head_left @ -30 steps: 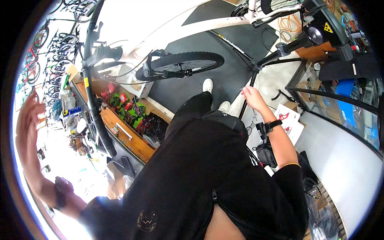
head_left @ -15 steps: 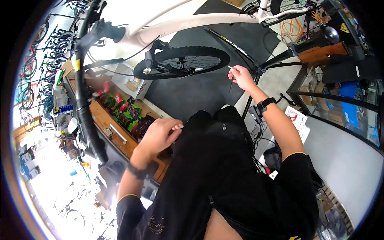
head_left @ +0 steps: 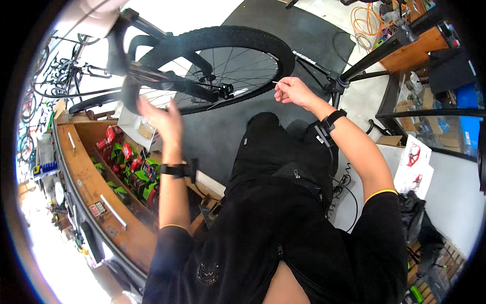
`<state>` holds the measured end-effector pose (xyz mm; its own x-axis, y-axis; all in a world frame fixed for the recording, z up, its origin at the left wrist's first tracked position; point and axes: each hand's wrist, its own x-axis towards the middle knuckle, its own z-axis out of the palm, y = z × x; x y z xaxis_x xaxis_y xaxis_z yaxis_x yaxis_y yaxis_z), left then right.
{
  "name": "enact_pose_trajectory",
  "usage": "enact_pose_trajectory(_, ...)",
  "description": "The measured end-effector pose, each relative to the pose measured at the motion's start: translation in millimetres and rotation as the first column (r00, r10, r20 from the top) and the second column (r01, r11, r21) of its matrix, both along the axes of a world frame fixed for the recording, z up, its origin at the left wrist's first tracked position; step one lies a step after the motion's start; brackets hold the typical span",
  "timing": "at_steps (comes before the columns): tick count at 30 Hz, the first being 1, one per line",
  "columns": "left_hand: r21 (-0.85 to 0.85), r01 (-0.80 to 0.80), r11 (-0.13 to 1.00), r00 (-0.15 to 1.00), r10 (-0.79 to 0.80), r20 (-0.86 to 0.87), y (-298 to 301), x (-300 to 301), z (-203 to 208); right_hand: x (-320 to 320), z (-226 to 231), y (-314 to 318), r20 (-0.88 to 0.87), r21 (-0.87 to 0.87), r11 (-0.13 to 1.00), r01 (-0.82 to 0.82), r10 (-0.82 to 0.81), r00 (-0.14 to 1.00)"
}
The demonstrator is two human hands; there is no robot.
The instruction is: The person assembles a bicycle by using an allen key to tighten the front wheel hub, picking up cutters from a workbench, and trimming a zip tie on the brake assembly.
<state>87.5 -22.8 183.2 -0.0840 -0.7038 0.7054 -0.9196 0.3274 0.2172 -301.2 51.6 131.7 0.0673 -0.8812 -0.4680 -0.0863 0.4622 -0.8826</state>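
My left hand (head_left: 164,119) is raised beside a blurred dark bike part (head_left: 130,93), perhaps the end of the handlebar. Its fingers reach toward that part with the thumb apart, but motion smears them, and I cannot tell whether they touch it. My right hand (head_left: 296,93) is closed in a pinch round a thin rod-like tool (head_left: 276,82), whose light tip sticks out past the fingers. Just beyond that tip is the bicycle's front wheel (head_left: 277,45), with a black knobby tyre. A dark fork (head_left: 190,87) runs down to the wheel's hub (head_left: 225,91).
At the left stands a wooden workbench (head_left: 81,167) with an open drawer of red and green items (head_left: 134,167). A black stand leg (head_left: 377,53) rises at the right, near a glass-sided case (head_left: 440,121). A dark mat (head_left: 319,38) covers the floor.
My left hand has moved forward and left, from beside my lap to the dark bike part. The front wheel appears larger and nearer. My right hand still pinches the thin tool.
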Motion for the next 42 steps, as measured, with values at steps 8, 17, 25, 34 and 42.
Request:
enact_pose_trajectory(8, -0.331, 0.091, 0.939, 0.979, -0.023, 0.203, -66.5, 64.4, -2.7, -2.7, -107.5, -10.2, 0.057, -0.101, 0.989, -0.112, 0.118, 0.991)
enact_pose_trajectory(17, 0.282, -0.37, 0.885, 0.914, 0.401, -0.058, -62.0, 126.6, -180.3, 69.7, -147.2, -25.0, 0.417, -0.036, 0.996, -0.082, 0.09, 0.904)
enact_pose_trajectory(25, 0.543, 0.586, 0.602, 0.638, 0.07, -0.767, 44.0, -55.3, -137.1, 97.1, -133.6, -43.0, 0.501, 0.046, 0.993, -0.107, 0.07, 0.863)
enact_pose_trajectory(34, 0.512, 0.663, 0.547, 0.285, 0.448, -0.848, 24.4, -103.9, -133.9, 106.2, -143.1, -60.7, 0.681, 0.153, 0.975, -0.161, 0.015, 0.732)
enact_pose_trajectory(42, 0.55, 0.618, 0.562, 0.266, 0.509, -0.818, 19.6, -107.3, -134.6, 97.5, -148.5, -86.0, 0.788, 0.29, 0.888, -0.355, -0.011, 0.615)
